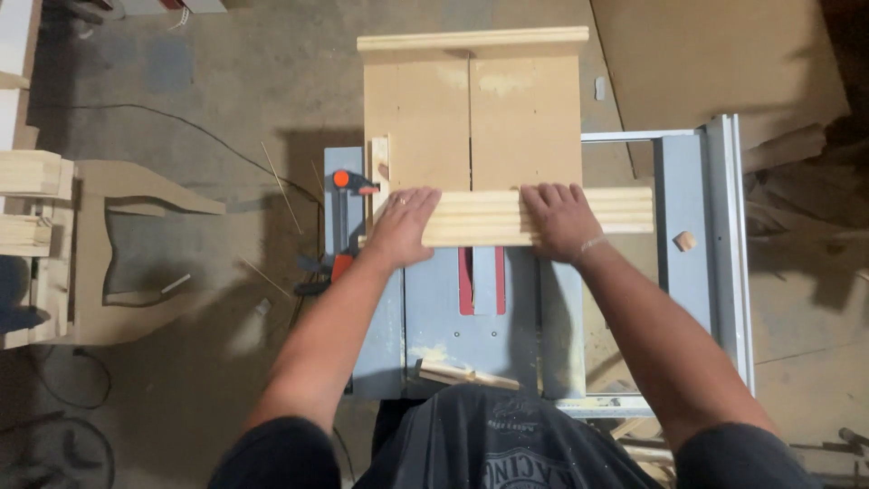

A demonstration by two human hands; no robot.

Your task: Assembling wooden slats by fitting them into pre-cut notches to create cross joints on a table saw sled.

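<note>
A long pale wooden moulding strip point(493, 217) with lengthwise grooves lies crosswise on a flat board sled point(471, 122), against the sled's near edge and over the red throat plate point(480, 281) of a grey table saw point(434, 308). The left hand point(403, 226) presses flat on the strip's left end, fingers point(421, 199) spread and extended over the top of the wood, not curled around it. The right hand point(561, 217) lies palm-down on the strip right of centre, fingers point(548, 192) stretched forward and slightly apart, their tips reaching the strip's far edge. The strip's right end sticks out past the right hand, over the saw top. A thin slot runs down the middle of the sled, and a pale wood fence point(471, 39) crosses its far edge. An orange-handled clamp point(348, 181) sits just left of the sled, beside a small upright wood block point(380, 167). A small wooden offcut point(685, 241) rests on the saw's right extension. Left of the saw, on the concrete floor point(226, 91), lies a cut-out board shape point(127, 254)
</note>
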